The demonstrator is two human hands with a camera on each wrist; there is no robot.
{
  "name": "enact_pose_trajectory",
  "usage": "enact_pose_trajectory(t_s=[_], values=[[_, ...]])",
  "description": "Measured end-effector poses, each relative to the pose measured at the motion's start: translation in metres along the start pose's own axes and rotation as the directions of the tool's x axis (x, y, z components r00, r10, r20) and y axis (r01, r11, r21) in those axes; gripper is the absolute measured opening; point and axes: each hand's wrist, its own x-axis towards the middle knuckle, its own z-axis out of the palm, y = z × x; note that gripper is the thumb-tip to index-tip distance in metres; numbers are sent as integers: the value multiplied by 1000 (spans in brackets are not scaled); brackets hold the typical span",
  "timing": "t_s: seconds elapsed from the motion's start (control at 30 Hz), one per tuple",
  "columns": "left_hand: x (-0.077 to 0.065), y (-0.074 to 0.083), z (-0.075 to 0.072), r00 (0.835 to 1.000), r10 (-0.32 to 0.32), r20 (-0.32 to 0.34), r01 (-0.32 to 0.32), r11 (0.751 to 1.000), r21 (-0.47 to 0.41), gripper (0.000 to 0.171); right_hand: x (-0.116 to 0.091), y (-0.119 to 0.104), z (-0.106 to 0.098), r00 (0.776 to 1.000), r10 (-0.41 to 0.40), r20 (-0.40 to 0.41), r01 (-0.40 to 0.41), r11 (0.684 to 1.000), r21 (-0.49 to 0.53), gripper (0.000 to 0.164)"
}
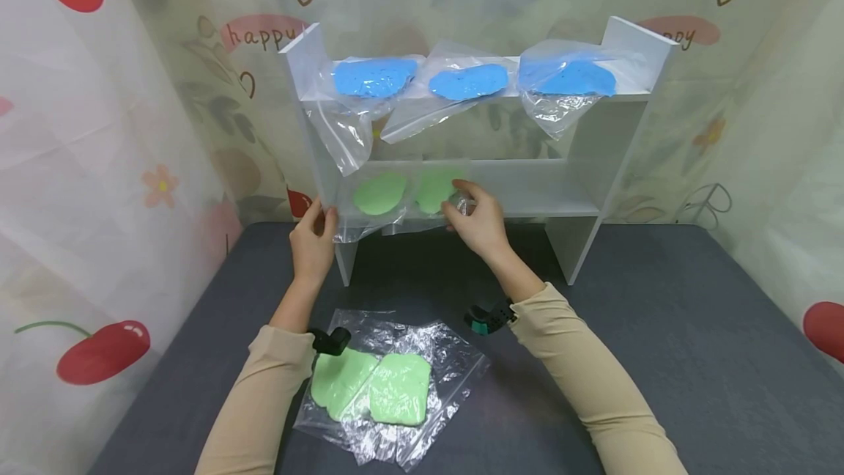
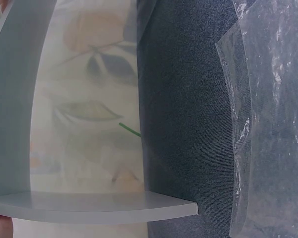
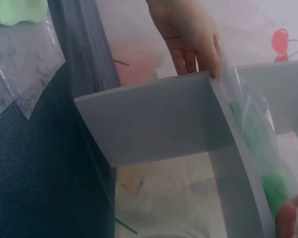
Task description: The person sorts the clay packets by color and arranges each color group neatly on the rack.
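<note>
A white two-tier shelf stands at the back of the table. On its middle board lie two clear zip bags, each with a flat green piece inside: a left green bag and a right green bag. My right hand pinches the right end of the right green bag between thumb and fingers. At the shelf's left side, my left hand grips the upright panel's front edge, its thumb beside the left bag's corner. The right wrist view shows this left hand with fingers outside the panel.
Three clear bags with blue pieces, including a middle blue bag, lie along the top board and overhang its front. More bagged green pieces lie on the dark table near my left forearm. A patterned curtain surrounds the table.
</note>
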Motion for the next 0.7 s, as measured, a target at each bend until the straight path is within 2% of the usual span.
enact_pose_trajectory(t_s=[0.5, 0.7], values=[[0, -2, 0, 1000, 4, 8, -4, 1000, -1, 36, 1, -5, -12, 987, 90, 133, -81, 994, -69, 50], [0, -2, 0, 1000, -3, 8, 2, 1000, 6, 35, -4, -4, -20, 986, 94, 138, -82, 993, -90, 49]])
